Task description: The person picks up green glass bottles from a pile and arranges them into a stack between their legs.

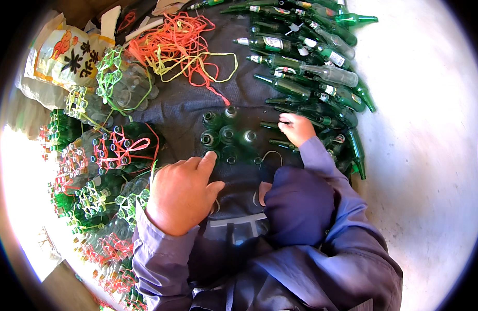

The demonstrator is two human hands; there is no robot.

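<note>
"What takes up the most room?"

"A dark cloth (169,101), spread under the work, with pale floor (420,129) to its right."

"And on the cloth?"

"A long heap of bottles (296,93) along the right side, lying on their sides, mostly green with a few clear ones among them. Down the left stand the tied bundles (122,147), bottles packed upright with red, green or yellowish strips laced around their necks."

"Anything behind those?"

"A printed sack (68,59), white and yellow, at the far left. Near it, a loose tangle of strip (171,44), orange-red with some yellow, trails toward the middle."

"Where are the bottles being worked on?"

"The standing bottles (227,136) form a small upright cluster in the middle, between the two hands."

"How are the fingers?"

"The left hand (182,194) is at the near-left edge of the cluster. Its index finger reaches forward, thumb spread away from it, the others curled. The index tip meets the nearest left bottle in the view; I can't tell whether it touches. The right hand (299,129) is bent over the heap's near part, beside some bottle necks (270,125). Its fingers are curled, and whether they clamp a neck, I can't tell."
</note>
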